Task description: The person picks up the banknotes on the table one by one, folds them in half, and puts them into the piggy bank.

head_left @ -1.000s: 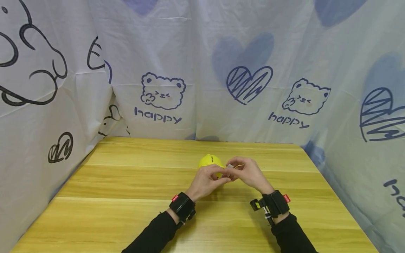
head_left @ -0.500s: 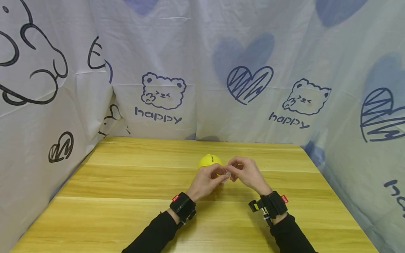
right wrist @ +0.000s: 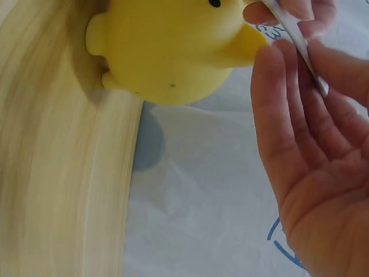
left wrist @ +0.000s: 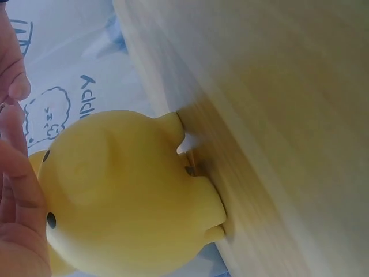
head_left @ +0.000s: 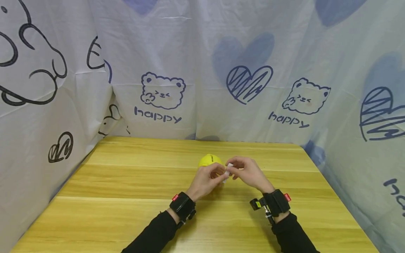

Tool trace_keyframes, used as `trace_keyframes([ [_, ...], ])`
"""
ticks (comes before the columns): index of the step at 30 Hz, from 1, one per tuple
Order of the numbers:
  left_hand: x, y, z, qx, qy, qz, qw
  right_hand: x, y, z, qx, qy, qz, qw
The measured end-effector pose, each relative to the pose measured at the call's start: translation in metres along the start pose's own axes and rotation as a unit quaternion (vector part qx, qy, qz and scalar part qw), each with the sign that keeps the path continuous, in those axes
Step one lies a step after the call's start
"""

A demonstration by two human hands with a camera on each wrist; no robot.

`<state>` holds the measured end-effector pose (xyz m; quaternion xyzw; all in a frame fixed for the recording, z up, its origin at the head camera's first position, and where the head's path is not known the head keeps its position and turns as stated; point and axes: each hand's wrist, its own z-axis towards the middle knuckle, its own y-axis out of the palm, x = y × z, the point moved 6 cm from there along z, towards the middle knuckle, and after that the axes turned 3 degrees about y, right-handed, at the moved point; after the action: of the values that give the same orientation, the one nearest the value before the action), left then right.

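Both hands pinch a thin whitish folded paper strip [head_left: 226, 173] in front of a yellow animal-shaped piggy bank [head_left: 210, 160]. My left hand [head_left: 205, 181] has it at the near end between thumb and fingertips. At the far end, my right hand [head_left: 250, 173] grips it with thumb and fingers. The right wrist view shows the paper strip [right wrist: 297, 37] nearly edge-on, running between the two hands. Round body, short legs and dark eyes of the piggy bank [left wrist: 127, 196] show in the left wrist view. A dark slot-like mark is on its top; its front is partly hidden behind the hands.
The piggy bank stands upright on a wooden table [head_left: 133, 182], towards the back. Printed white cloth [head_left: 202, 105] hangs behind and at both sides. Black wrist cameras are strapped on both wrists.
The paper strip has turned between the fingers and shows more of its white length. My right hand has shifted slightly; the left hand and the piggy bank have hardly moved.
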<state>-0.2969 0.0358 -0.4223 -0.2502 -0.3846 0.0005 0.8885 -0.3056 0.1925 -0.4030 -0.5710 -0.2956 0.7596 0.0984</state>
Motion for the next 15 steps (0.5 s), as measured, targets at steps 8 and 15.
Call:
trace_keyframes([
  [8, -0.0002, 0.0005, 0.0002, -0.012, -0.023, 0.009, 0.9996, -0.0028, -0.0021, 0.0001, 0.028, -0.002, 0.015, 0.9995],
  [15, -0.0029, 0.0017, -0.0004, -0.019, -0.039, -0.031, 0.9986, -0.0007, 0.0006, 0.0013, 0.012, -0.006, 0.045, 0.9989],
])
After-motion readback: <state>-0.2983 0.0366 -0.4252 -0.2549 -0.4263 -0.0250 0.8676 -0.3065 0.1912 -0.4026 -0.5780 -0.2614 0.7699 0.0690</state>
